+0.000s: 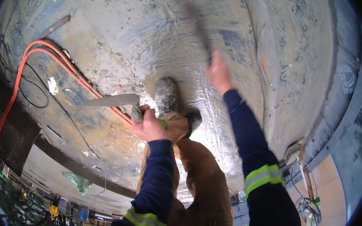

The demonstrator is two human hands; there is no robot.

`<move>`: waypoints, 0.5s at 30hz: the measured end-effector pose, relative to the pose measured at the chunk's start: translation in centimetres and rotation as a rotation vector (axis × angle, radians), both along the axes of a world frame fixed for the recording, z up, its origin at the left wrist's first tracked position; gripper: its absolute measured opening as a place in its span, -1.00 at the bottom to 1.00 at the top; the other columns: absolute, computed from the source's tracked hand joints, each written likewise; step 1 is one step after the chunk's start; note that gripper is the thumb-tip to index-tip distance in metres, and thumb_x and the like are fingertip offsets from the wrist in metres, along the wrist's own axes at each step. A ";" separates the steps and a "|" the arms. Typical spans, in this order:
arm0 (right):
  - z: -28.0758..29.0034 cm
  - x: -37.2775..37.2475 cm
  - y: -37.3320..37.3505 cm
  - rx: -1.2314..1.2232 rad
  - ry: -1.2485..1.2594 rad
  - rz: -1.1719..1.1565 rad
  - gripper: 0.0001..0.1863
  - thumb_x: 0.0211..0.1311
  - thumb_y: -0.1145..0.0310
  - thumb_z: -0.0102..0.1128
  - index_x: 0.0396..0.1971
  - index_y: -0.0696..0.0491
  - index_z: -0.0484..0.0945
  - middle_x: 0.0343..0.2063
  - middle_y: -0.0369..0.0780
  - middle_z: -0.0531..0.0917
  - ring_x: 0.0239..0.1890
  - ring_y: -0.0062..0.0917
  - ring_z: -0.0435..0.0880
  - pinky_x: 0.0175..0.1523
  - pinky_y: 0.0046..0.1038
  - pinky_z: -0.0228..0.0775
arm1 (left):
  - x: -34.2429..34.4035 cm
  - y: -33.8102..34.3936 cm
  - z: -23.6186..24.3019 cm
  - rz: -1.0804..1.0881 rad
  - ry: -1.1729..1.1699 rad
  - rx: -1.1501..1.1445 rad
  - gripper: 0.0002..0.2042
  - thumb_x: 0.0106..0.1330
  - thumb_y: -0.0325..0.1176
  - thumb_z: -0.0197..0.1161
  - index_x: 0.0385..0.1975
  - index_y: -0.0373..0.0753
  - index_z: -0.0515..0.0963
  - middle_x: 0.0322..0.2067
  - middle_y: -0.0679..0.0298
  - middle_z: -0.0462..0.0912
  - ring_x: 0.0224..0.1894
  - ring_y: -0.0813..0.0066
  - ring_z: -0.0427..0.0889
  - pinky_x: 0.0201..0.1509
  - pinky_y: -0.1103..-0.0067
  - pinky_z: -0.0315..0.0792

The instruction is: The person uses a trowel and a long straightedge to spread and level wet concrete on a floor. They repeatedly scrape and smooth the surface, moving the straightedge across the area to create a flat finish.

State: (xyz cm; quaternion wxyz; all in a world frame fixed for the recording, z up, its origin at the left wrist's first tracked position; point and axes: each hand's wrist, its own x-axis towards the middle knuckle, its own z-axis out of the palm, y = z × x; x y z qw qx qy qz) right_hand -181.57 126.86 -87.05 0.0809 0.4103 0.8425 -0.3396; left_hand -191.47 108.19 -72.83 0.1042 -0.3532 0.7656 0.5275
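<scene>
My left hand (pixel 149 125) is closed round the handle of a trowel (pixel 116 100) with a pointed metal blade and a green handle end. The blade points left, above the orange hoses. My right hand (pixel 220 73) grips a long, dark, narrow tool (pixel 199 28), smeared by motion, so its kind is hard to tell. It reaches away from me over the wet, mud-streaked grey floor (pixel 160 36). Just beyond my left hand is my muddy boot (pixel 166 94); the other boot (pixel 194 119) is partly hidden by my leg.
Two orange hoses (pixel 60 59) curve along the left, with a thin black cable (pixel 65 109) beside them. A flat brown strip (pixel 56 26) lies at the far left. Coiled wire (pixel 308 209) hangs near a wooden post at the lower right. Farther off, lower left, stands a person in yellow (pixel 54 210).
</scene>
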 end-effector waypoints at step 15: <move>-4.4 -15.3 -9.6 -0.532 -0.012 0.305 -0.63 -0.01 0.47 -0.01 -0.10 0.09 0.34 -0.31 0.12 0.53 -0.20 0.00 0.52 -0.09 -0.16 0.36 | -3.6 2.2 0.3 0.142 -0.026 0.021 -0.90 -0.11 -0.62 0.06 -0.56 -0.32 0.45 -0.56 0.33 0.44 -0.51 0.57 0.38 -0.39 0.66 0.27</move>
